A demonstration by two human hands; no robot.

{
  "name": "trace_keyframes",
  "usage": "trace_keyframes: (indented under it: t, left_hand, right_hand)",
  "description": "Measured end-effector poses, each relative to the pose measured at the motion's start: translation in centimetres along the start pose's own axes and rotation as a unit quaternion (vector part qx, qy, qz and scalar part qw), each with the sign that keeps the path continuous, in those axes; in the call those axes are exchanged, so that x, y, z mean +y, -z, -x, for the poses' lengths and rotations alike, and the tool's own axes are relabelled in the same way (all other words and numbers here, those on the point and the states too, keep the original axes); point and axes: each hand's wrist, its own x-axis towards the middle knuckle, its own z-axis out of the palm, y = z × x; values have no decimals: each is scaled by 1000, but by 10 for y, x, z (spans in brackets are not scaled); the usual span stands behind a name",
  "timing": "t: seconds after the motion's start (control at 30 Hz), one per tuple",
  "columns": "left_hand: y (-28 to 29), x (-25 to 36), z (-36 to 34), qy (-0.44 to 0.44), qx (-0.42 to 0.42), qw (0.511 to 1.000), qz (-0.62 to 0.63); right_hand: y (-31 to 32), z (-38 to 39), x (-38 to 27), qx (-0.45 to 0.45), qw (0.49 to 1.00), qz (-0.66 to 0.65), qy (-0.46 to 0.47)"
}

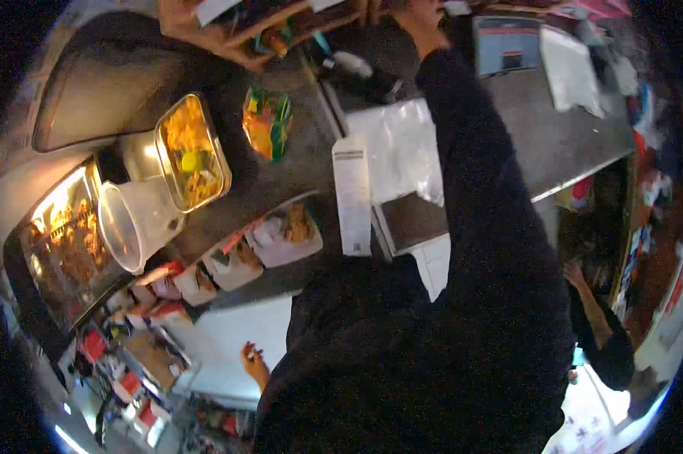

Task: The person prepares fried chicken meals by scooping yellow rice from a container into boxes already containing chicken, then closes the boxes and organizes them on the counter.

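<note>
My right hand reaches up to the top edge beside a wooden shelf unit; its fingers are blurred and partly cut off. My left hand hangs low with loosely bent fingers apart, over a white surface. On the dark counter lie a long paper slip, clear plastic bags and a green-and-orange packet. Left of these are a steel tray of yellow food, a translucent tub and a lit food case.
A row of small food containers runs along the counter's front. A screen device and a white bag sit at the back right. A co-worker's arm is at the right, below the counter edge. Cluttered items fill the lower left.
</note>
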Motion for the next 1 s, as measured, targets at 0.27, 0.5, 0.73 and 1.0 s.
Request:
trace_keyframes:
  t: [0.27, 0.5, 0.73, 1.0]
  left_hand:
    - [6, -129, 133, 195, -159, 965, -75]
    - [4, -98, 111, 180, -184, 966, -10]
    - [-26, 35, 75, 258, -138, 956, -11]
    - [-40, 23, 88, 223, -188, 956, -42]
  right_hand:
    - [-29, -15, -14, -78, 993, -85, -25]
    - [-29, -20, -13, -83, 988, -122, -38]
    - [-29, -26, -12, -84, 982, -158, -51]
    - [-21, -29, -4, -72, 964, -244, -78]
